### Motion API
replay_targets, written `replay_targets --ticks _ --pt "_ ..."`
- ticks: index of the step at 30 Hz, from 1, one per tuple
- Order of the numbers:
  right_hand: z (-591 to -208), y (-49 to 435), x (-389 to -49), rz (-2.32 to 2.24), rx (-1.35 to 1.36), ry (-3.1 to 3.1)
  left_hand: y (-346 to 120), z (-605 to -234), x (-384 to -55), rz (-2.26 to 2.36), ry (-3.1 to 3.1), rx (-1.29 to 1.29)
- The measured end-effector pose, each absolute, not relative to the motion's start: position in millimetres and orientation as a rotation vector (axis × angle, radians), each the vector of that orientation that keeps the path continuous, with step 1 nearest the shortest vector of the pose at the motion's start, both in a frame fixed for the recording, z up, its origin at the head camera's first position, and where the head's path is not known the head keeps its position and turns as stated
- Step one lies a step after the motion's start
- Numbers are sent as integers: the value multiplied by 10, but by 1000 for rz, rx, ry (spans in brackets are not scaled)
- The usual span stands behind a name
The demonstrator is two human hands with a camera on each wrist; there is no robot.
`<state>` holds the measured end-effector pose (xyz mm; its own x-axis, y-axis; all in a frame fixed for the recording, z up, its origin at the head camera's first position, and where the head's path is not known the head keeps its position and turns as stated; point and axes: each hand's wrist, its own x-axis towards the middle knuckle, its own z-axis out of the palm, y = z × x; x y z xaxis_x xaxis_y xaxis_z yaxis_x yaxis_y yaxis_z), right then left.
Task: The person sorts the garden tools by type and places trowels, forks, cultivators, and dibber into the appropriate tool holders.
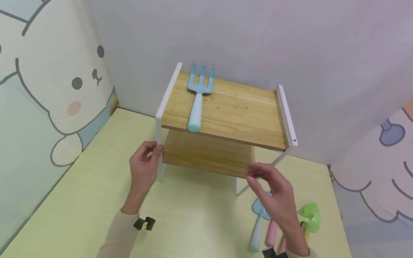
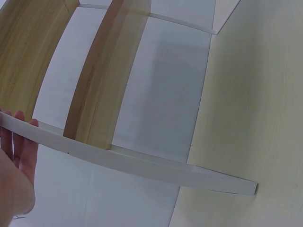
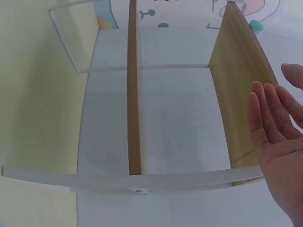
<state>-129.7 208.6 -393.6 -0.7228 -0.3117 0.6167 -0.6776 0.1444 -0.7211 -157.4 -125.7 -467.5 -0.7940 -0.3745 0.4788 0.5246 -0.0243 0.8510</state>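
Note:
A two-tier shelf with wooden boards (image 1: 238,113) and white side frames stands on the table. My left hand (image 1: 144,166) grips the shelf's left front post (image 1: 159,135), its fingers curled around it in the left wrist view. My right hand (image 1: 273,193) is by the right front leg, fingers loosely bent and thumb apart. In the right wrist view, the palm and fingers (image 3: 270,113) show nothing held, in front of the top board (image 3: 241,90). A toy garden fork (image 1: 196,107) with blue tines and a pale handle lies at the left of the top board.
On the table (image 1: 189,231) at the right lie a blue trowel (image 1: 257,231), a pink handle (image 1: 271,235) and a green shovel head (image 1: 311,217), partly behind my right arm. A plain wall (image 1: 230,31) stands behind the shelf; cartoon-printed walls (image 1: 47,72) flank it.

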Motion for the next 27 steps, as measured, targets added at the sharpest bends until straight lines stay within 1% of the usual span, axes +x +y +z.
replay_targets --ticks 11,22,27 --pt "-4194 2258 -1167 1592 813 -2194 -1273 -4695 -1578 -1905 -1625 -172" --pt "-4506 2396 -1135 1660 876 -2063 -1257 -4702 -1570 -1889 -1629 -173" --pt "-4616 2458 -1086 1648 834 -2098 -1267 -4698 -1574 -1884 -1625 -190"
